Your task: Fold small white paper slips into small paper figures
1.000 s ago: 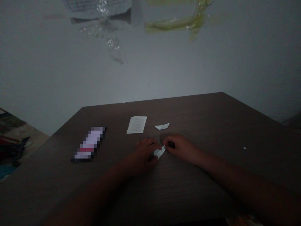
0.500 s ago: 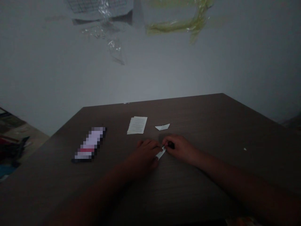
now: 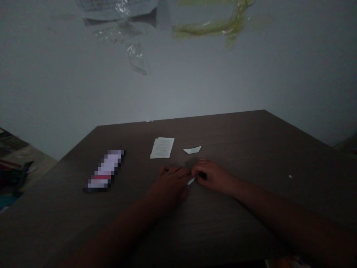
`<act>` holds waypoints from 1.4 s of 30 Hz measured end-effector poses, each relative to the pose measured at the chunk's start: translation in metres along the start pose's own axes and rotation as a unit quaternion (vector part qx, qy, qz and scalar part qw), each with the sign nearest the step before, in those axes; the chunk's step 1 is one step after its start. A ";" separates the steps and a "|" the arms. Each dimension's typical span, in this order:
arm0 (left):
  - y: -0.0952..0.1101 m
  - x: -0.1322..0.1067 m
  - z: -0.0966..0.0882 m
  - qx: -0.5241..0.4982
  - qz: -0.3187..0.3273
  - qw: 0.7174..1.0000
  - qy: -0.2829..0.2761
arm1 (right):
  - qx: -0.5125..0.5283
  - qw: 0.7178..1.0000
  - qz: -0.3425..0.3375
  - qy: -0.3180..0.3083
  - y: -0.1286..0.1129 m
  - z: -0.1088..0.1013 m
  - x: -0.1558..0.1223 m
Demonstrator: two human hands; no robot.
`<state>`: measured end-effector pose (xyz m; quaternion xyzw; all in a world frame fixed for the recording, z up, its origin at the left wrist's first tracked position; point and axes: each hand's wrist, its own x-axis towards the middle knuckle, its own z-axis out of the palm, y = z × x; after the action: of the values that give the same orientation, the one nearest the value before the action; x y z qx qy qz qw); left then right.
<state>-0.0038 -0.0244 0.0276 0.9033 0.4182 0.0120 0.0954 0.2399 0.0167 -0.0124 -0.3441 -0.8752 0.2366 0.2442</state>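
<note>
Between my two hands, on the table, is a small folded piece of paper (image 3: 191, 181), mostly covered by fingers. My left hand (image 3: 170, 186) rests over its left side, the fingers closed on it against the tabletop. From the right, my right hand (image 3: 209, 175) pinches the paper's far end between thumb and fingertips. Just beyond the hands lies a folded paper boat (image 3: 192, 150), which neither hand touches. A small stack of printed paper sheets (image 3: 162, 147) lies behind my left hand.
A phone (image 3: 105, 171) with a lit, blurred screen lies on the left of the brown wooden table (image 3: 237, 137). A tiny paper scrap (image 3: 290, 176) sits at the right. The wall (image 3: 195, 82) behind carries clear and yellow tape (image 3: 206, 29).
Both hands have drawn slightly closer together over the folded paper, so less of it shows. The boat, sheets and phone stay where they were on the table.
</note>
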 end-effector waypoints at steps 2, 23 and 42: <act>0.001 0.000 -0.001 0.002 -0.006 1.000 0.000 | -0.012 1.000 -0.007 -0.013 -0.003 -0.002 0.000; -0.012 -0.001 0.012 -0.058 0.018 0.998 0.015 | -0.089 0.995 -0.036 -0.034 -0.028 -0.004 -0.017; -0.042 0.009 0.011 -0.218 0.028 0.975 0.046 | -0.025 0.998 -0.035 0.041 -0.006 0.015 -0.005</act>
<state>-0.0282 0.0072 0.0081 0.8706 0.3841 0.1466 0.2704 0.2317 0.0054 -0.0222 -0.3281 -0.8817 0.1920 0.2793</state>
